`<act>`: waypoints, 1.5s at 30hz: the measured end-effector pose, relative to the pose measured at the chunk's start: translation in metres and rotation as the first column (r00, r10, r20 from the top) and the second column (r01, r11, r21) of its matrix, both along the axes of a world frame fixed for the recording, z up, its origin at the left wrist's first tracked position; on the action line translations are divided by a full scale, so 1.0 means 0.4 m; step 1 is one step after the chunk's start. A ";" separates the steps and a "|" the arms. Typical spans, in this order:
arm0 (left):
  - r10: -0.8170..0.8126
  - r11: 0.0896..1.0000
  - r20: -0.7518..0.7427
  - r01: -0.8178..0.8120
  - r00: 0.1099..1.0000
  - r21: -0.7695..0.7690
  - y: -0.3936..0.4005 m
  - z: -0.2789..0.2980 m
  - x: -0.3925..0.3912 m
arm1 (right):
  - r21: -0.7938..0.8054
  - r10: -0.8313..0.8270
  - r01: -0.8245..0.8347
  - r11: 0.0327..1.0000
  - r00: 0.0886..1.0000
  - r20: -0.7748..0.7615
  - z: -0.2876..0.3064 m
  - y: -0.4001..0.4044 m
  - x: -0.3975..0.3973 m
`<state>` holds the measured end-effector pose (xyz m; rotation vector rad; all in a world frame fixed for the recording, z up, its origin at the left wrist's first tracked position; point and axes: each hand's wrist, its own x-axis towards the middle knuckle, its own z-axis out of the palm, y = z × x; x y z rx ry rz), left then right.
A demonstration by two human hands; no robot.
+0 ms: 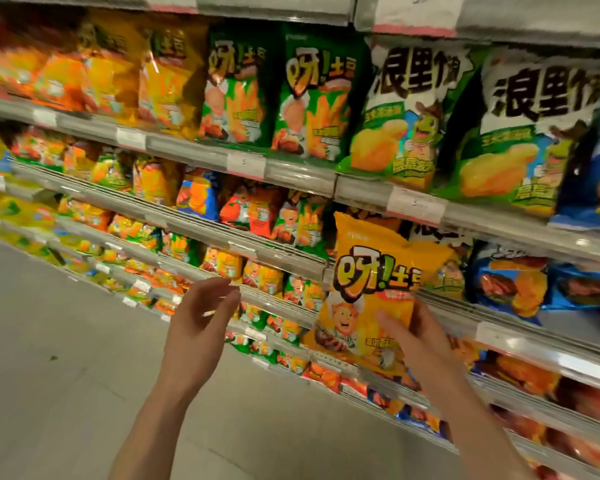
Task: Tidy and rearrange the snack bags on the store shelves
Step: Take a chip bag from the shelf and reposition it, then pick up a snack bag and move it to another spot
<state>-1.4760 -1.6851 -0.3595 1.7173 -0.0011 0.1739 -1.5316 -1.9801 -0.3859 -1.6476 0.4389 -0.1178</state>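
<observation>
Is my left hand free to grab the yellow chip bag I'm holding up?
Probably yes. The left hand is open and holds nothing, and only open air lies between it and the yellow chip bag gripped by the right hand.

Pretty bright, even store lighting from overhead, colours look warm. Glare streaks on the clear plastic shelf-edge price strips (300,174). Everything left of them smears with motion blur, and the wide lens bends the shelves near the edges.
</observation>
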 end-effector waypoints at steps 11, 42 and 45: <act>0.173 0.982 0.019 -0.171 0.985 -0.082 0.344 -0.002 0.135 | 0.040 0.154 -0.155 0.987 0.988 0.022 0.041 0.359 0.255; -0.017 0.997 -0.085 0.010 0.996 -0.081 1.004 -0.020 0.866 | 0.101 0.141 -0.152 0.983 0.984 0.111 0.013 1.040 0.923; -0.157 0.986 -0.110 0.149 0.982 -0.080 1.035 -0.019 0.927 | 0.030 0.040 -0.044 0.999 0.993 0.113 0.027 1.106 0.904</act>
